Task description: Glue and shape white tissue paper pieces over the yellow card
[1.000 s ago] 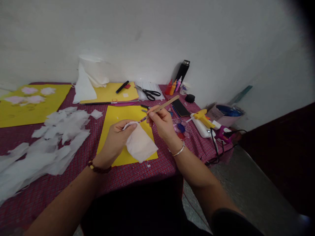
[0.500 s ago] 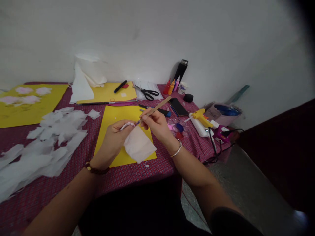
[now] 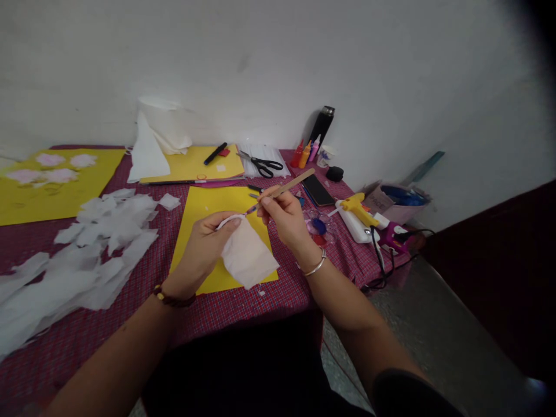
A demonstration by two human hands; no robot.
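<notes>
My left hand is closed on a folded piece of white tissue paper, held above a yellow sheet on the red checked tablecloth. My right hand pinches a wooden-handled paintbrush, its tip touching the upper edge of the tissue by my left fingertips. A clear paint palette with blue and red paint sits just right of my right hand.
Several cut white tissue pieces lie at the left. Farther back are another yellow sheet, black scissors, paint bottles, a black flask and a phone. A yellow glue gun and cables lie at the right edge.
Both hands with the tissue and brush shifted slightly left and down, then back; the brush tip stays at the tissue's edge.
</notes>
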